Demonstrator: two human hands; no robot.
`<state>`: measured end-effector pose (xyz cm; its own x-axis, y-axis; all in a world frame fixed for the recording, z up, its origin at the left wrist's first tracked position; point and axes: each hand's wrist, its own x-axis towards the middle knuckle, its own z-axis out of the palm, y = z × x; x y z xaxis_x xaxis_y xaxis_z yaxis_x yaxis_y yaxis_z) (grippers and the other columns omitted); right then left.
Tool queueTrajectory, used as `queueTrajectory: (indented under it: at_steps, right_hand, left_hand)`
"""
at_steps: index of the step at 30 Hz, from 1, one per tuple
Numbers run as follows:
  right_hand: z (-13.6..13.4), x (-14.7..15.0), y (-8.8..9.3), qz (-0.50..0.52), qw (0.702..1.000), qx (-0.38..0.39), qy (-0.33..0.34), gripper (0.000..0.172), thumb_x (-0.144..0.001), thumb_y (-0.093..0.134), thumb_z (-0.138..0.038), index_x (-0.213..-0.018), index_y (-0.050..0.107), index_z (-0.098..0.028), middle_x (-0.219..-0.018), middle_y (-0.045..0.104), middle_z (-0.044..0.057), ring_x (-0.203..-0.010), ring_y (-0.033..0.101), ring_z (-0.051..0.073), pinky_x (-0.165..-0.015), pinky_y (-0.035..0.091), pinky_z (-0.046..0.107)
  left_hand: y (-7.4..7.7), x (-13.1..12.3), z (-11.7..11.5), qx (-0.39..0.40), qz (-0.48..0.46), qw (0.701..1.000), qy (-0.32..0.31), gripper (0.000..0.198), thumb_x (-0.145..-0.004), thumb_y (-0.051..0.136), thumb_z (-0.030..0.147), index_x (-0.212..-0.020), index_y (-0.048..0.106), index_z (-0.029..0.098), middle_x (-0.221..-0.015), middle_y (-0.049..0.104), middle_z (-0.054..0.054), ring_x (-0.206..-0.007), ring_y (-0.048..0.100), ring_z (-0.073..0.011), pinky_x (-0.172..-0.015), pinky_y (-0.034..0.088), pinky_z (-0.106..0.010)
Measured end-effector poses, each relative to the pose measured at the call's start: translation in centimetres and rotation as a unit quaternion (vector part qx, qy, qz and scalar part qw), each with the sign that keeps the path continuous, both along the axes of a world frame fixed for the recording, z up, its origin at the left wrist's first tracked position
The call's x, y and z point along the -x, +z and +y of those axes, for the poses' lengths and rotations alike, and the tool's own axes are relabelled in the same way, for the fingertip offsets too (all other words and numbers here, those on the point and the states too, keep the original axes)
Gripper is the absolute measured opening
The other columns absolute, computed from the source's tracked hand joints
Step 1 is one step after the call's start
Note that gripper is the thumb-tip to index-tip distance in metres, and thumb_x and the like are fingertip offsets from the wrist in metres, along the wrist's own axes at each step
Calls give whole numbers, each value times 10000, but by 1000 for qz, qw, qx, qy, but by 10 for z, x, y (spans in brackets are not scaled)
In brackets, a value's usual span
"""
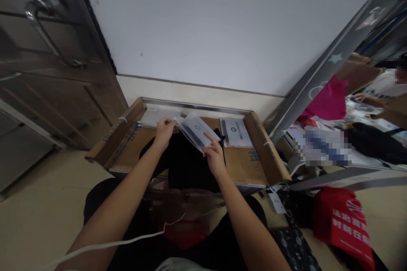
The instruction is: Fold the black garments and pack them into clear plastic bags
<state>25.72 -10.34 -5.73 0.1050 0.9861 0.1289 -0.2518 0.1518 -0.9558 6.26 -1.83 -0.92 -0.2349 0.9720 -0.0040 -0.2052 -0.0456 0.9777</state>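
Note:
A frosted plastic bag (197,129) with a printed logo is held tilted above a black cloth item (190,165). My left hand (165,131) pinches the bag's upper left edge. At its lower right side, my right hand (213,151) grips it between thumb and fingers. The black item lies on a cardboard-lined table (244,167). Another printed bag (237,132) lies flat at the right, and more clear bags (154,116) lie at the back left.
A metal door with a handle (52,40) stands at the left, a white wall behind. To the right, a cluttered table (330,178) holds a pink cloth and black items; a person is beyond it. A red bag (343,220) sits below. A white cord crosses my lap.

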Motion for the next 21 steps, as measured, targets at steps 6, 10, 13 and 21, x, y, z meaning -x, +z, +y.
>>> queueTrajectory:
  at_steps: [6, 10, 13, 21]
  right_hand:
    - [0, 0, -1, 19, 1000, 3, -4, 632, -679, 646, -209, -1308, 637, -263, -651, 566, -57, -551, 454, 134, -577, 414, 286]
    - [-1, 1, 1, 17, 1000, 6, -17, 686, -682, 642, -224, -1366, 594, -247, -668, 576, -51, -562, 469, 141, -577, 421, 290]
    - [-1, 1, 1, 24, 999, 4, -29, 700, -681, 644, -231, -1378, 586, -230, -667, 573, -46, -561, 475, 141, -570, 423, 290]
    - [-3, 1, 0, 12, 1000, -6, -11, 706, -692, 655, -219, -1392, 568, -251, -641, 583, -57, -533, 503, 140, -570, 440, 296]
  left_hand:
    - [-14, -26, -39, 16, 39, 994, -96, 279, -690, 765, 330, -761, 542, 179, -697, 621, -5, -653, 654, -158, -555, 575, -272]
    - [-10, -28, -43, 19, 56, 994, -96, 201, -715, 763, 251, -803, 610, 156, -733, 660, -31, -665, 675, -162, -572, 590, -278]
    - [-7, -27, -42, 35, 41, 994, -100, 209, -710, 782, 235, -820, 627, 148, -750, 667, -36, -652, 675, -159, -570, 595, -288]
    - [-10, -28, -40, 57, 95, 989, -97, 375, -733, 822, 461, -841, 670, 135, -781, 703, -78, -624, 668, -173, -533, 578, -288]
